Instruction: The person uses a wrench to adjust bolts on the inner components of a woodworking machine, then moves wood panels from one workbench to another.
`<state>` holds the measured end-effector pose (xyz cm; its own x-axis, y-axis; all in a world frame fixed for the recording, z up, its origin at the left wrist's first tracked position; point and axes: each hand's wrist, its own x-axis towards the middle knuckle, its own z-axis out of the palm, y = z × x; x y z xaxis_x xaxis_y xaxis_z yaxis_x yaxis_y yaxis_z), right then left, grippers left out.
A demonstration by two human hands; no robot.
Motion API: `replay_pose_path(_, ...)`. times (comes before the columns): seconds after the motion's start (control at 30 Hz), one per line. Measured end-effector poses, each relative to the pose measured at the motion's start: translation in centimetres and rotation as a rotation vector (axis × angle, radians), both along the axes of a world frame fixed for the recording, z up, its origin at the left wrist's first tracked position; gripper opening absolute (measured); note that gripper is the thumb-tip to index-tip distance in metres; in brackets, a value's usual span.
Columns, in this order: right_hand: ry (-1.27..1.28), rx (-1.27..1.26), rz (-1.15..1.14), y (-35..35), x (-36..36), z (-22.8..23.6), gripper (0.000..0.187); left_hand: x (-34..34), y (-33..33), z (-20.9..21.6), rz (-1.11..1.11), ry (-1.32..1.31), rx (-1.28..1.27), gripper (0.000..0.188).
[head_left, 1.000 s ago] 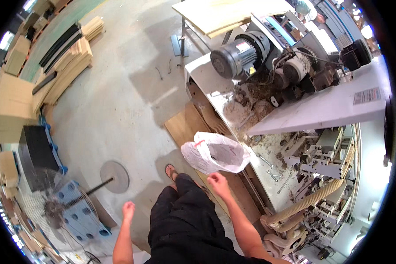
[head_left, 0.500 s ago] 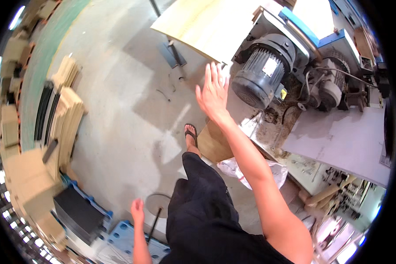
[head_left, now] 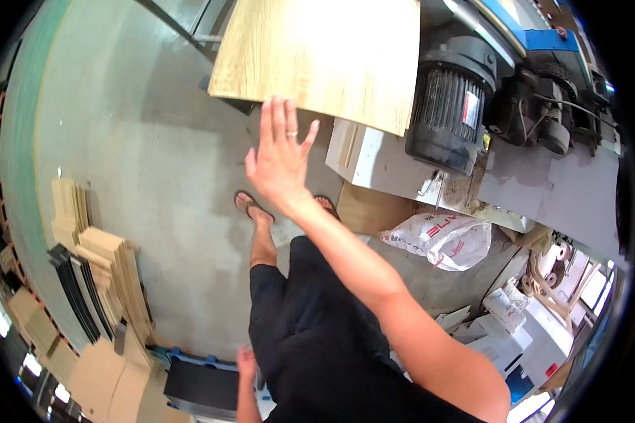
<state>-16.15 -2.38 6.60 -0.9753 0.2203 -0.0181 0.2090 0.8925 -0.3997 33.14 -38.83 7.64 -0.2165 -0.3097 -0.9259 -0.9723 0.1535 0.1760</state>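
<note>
A light wood-grain board (head_left: 317, 56) lies flat at waist height in front of me. My right hand (head_left: 282, 158) is stretched out with its fingers spread and nothing in it. Its fingertips overlap the board's near edge; whether they touch it I cannot tell. On one finger there is a ring. Low beside my left thigh hangs my left hand (head_left: 246, 361), small and blurred, so its fingers do not show clearly. The nearest thing to it in view is a dark block-shaped stack (head_left: 201, 386).
Right of the board sits a black finned motor (head_left: 448, 106) on a machine, with a second motor (head_left: 550, 127) beyond. A white plastic bag (head_left: 441, 240) lies below. Stacked wood panels (head_left: 109, 268) and black strips (head_left: 77, 296) stand on the left floor. Cardboard (head_left: 106, 381) is at lower left.
The view has turned and come closer to the board. My right hand is now farther left along its near edge, fingers still spread. My left hand is closer to my thigh. Both feet now show.
</note>
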Motion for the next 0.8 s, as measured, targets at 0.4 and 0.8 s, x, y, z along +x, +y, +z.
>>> replay_pose_path(0.4, -0.054, -0.006, -0.108, 0.8, -0.7, 6.0, 0.085, -46.2, -5.8, 4.6, -0.222, 0.527, -0.026, 0.037)
replay_pose_path(0.8, -0.021, -0.212, -0.390, 12.8, -2.9, 8.7, 0.049, -68.0, 26.6, 10.2, -1.024, 1.121, -0.082, 0.033)
